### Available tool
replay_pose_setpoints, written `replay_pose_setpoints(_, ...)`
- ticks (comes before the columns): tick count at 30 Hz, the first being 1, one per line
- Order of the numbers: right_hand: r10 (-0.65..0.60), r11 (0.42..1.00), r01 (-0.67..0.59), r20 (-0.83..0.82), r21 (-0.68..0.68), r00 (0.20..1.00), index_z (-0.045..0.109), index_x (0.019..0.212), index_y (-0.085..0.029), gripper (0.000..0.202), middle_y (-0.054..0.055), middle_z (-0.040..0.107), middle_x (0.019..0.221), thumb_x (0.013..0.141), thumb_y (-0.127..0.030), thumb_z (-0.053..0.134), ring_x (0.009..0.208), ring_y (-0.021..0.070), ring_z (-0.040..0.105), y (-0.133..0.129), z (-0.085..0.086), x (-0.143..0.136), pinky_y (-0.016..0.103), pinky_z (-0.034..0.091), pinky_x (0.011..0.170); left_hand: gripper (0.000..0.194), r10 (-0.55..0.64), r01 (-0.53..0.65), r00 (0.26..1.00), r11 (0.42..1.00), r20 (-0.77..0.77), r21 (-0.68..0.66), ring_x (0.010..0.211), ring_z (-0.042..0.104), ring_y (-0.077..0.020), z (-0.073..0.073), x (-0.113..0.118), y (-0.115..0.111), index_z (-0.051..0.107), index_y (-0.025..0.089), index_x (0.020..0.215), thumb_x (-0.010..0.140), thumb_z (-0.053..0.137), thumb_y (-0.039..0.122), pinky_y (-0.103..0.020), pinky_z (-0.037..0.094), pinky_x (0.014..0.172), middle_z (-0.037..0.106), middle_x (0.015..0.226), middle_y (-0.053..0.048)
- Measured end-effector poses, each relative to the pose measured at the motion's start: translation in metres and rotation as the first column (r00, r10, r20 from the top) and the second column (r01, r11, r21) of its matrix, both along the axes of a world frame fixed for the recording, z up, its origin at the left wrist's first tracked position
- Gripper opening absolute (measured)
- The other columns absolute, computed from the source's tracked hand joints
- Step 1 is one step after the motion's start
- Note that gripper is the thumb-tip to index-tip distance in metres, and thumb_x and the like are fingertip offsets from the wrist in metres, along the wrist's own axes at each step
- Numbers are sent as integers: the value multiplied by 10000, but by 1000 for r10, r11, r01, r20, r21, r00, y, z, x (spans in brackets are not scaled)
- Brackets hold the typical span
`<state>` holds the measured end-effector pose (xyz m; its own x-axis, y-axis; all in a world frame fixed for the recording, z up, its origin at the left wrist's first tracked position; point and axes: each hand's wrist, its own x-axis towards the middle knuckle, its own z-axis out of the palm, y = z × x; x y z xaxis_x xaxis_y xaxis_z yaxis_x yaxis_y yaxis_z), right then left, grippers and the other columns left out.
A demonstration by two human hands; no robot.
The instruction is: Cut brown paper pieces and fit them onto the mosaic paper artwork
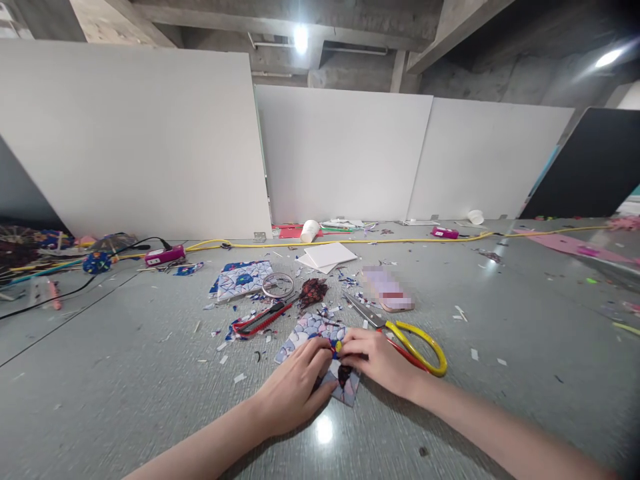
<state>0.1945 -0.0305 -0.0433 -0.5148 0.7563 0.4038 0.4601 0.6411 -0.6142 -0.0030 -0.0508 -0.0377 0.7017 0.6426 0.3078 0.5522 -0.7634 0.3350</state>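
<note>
A board (305, 333) covered in grey, white and pink scale-patterned material lies flat in front of me. From the left, my left hand (303, 373) rests over it, fingers bent and fingertips at a small blue patterned scrap (334, 347) with a yellow spot. My right hand (375, 357) pinches at the same scrap from the other side. Below the right fingers, a dark lace-like patch (344, 375) shows on the board. Yellow-handled scissors (420, 347) lie just past my right hand. My fingers partly hide the scrap.
Beyond the board lie a red utility knife (265, 319), a roll of tape (278, 285), dark lace (313, 292), blue patterned boards (244, 279), white cards (330, 256) and a blurred phone (389, 290). Clippings litter the surface. A yellow cable (320, 241) runs before white panels (345, 153).
</note>
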Motion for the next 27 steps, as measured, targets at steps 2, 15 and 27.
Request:
replay_pose_setpoints(2, 34, 999, -33, 31, -20, 999, 670, 792, -229, 163, -10, 588, 802, 786, -129, 540, 753, 120, 564, 0, 0, -1, 230, 435, 702, 207, -1, 1, 1000, 1000, 1, 4, 1027, 469, -216, 1, 0, 0, 470, 185, 1025, 830, 446, 250, -374, 430, 868, 486, 1113, -95)
replay_pose_setpoints(15, 15, 996, -32, 204, 80, 979, 657, 763, -199, 202, -1, 614, 795, 831, -135, 478, 745, 120, 568, 1, -2, -5, 216, 413, 671, 174, 6, -7, 1000, 999, -31, -34, 987, 457, -216, 3, 1, -1, 477, 179, 989, 829, 446, 241, -375, 428, 849, 481, 1077, -84)
replay_pose_setpoints(27, -61, 995, 38, 267, 91, 962, 629, 718, -185, 151, -15, 589, 759, 815, -147, 520, 695, 107, 557, -2, -3, -9, 205, 404, 643, 170, 4, -4, 1000, 999, 4, -40, 983, 464, -221, 1, 0, 0, 478, 187, 980, 826, 444, 248, -384, 429, 838, 489, 1068, -87)
